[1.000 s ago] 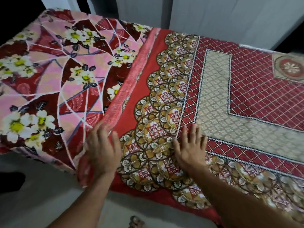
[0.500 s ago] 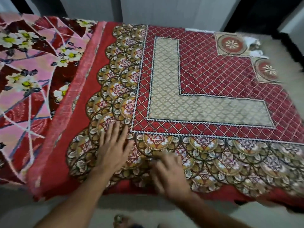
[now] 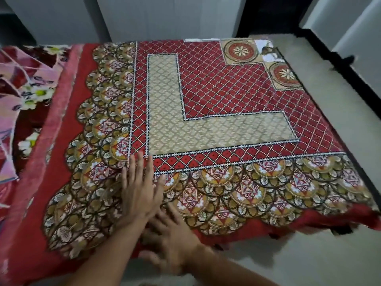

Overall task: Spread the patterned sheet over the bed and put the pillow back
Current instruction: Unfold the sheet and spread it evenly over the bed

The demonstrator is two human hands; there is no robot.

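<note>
Right hand (image 3: 171, 238) nearer — seemingly on sheet (image 3: 226, 89)

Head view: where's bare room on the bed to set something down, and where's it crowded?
Free: the patterned sheet's lattice centre, inside the medallion border; also the cream surface between the sheet's right edge and the black frame. Crowded: the near edge, where left hand and right hand press, and the bunched floral blanket at left.

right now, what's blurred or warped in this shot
Head view: the right hand is smeared by motion blur, the left hand sharper, flat on the red medallion-patterned sheet; the pink floral cloth at the left edge is soft; the wide angle bends the sheet's straight borders; lighting even, no glare.
</note>
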